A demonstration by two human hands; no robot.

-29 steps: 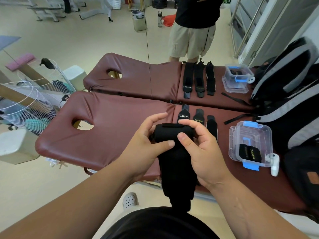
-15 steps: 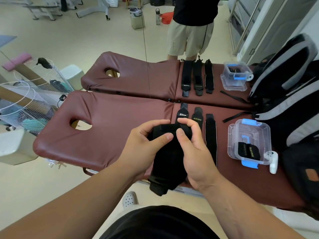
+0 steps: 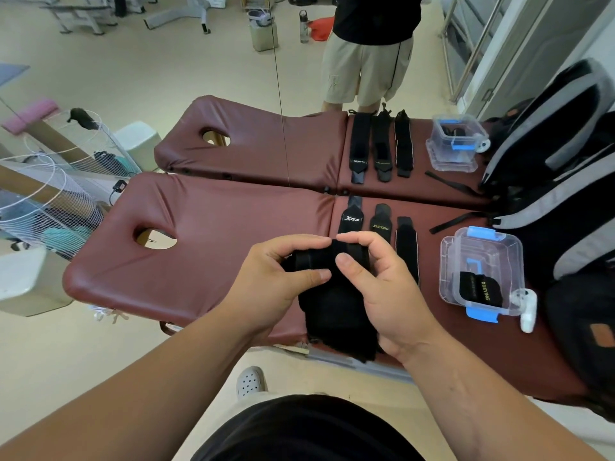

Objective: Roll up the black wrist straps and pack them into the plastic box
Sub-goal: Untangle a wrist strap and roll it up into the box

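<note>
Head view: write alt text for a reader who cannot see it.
The left hand and right hand pinch a partly rolled black wrist strap above a maroon padded table. Three flat straps lie just beyond the hands, and to the right a clear plastic box holds one rolled strap.

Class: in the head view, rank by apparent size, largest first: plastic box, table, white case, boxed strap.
1. Table
2. Plastic box
3. Boxed strap
4. White case (close to the strap; unsure)
</note>
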